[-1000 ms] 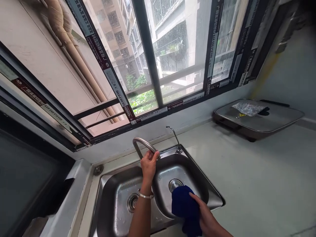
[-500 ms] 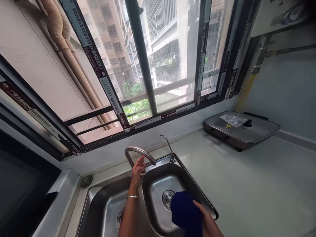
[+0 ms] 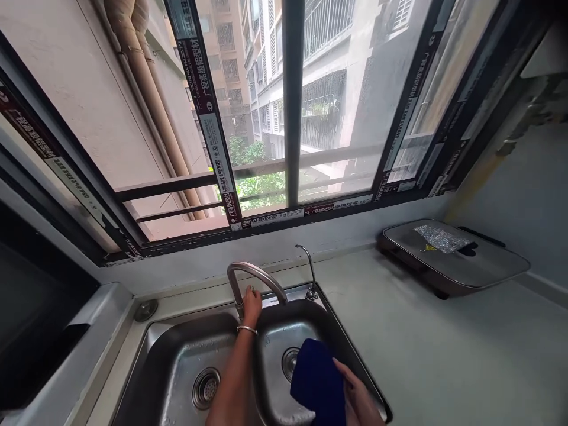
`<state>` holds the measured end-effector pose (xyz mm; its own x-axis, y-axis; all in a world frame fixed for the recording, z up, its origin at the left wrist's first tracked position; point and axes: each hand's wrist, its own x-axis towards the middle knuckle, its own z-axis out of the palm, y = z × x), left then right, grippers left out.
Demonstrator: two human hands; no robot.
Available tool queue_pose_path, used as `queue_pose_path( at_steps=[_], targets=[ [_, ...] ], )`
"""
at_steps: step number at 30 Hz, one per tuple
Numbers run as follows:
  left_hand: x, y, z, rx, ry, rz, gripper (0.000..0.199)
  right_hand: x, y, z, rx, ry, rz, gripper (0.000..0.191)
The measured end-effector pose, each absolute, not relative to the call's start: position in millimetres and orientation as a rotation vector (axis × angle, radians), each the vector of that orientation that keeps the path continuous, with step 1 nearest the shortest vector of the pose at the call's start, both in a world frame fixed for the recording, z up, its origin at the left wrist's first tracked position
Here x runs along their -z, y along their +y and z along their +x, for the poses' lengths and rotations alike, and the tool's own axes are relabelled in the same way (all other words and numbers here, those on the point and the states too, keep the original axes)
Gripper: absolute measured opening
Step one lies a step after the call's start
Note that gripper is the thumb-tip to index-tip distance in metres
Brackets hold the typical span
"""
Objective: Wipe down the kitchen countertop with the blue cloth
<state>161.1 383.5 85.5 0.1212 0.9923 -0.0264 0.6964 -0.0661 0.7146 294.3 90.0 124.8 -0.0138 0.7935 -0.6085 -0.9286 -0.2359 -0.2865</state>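
My left hand (image 3: 252, 305) is closed at the base of the curved metal faucet (image 3: 257, 271), with a small piece of the handle showing above the fingers. A bracelet circles that wrist. Over the right basin (image 3: 271, 361) of the steel sink, my right hand (image 3: 352, 390) grips a dark blue cloth (image 3: 317, 378) by its right side. The cloth covers part of the right drain (image 3: 289, 362). No water stream shows under the spout.
A small thin tap (image 3: 309, 266) stands behind the right basin. The left basin (image 3: 177, 378) has its own drain. On the counter at right lies a flat rectangular appliance with a lid (image 3: 483, 260). A framed window (image 3: 293, 106) rises behind the sink.
My left hand has moved from beside the spout down to the faucet's base and closed there. The blue cloth has shifted slightly left. The head view has turned a little.
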Motion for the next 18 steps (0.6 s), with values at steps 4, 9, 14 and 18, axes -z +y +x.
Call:
queue_pose_path(
  at_steps=[4, 9, 14, 18],
  targets=[
    [-80.0, 390.1, 156.9, -0.574, 1.636, 1.903, 0.041, -132.3, 112.0, 291.4, -1.590, 0.194, -0.827, 0.031],
    [-80.3, 385.5, 152.1, -0.487, 1.647, 1.986, 0.035, -132.2, 140.9, 284.7, -1.479, 0.178, -0.821, 0.025],
    [-86.7, 379.2, 154.1, -0.427, 1.696, 2.010, 0.035, -138.1, 166.4, 277.2, -1.457, 0.183, -0.801, 0.022],
    [-93.4, 374.5, 156.5, -0.402, 1.701, 2.006, 0.036, -141.8, 181.0, 272.1, -1.465, 0.194, -0.787, 0.021]
  ],
)
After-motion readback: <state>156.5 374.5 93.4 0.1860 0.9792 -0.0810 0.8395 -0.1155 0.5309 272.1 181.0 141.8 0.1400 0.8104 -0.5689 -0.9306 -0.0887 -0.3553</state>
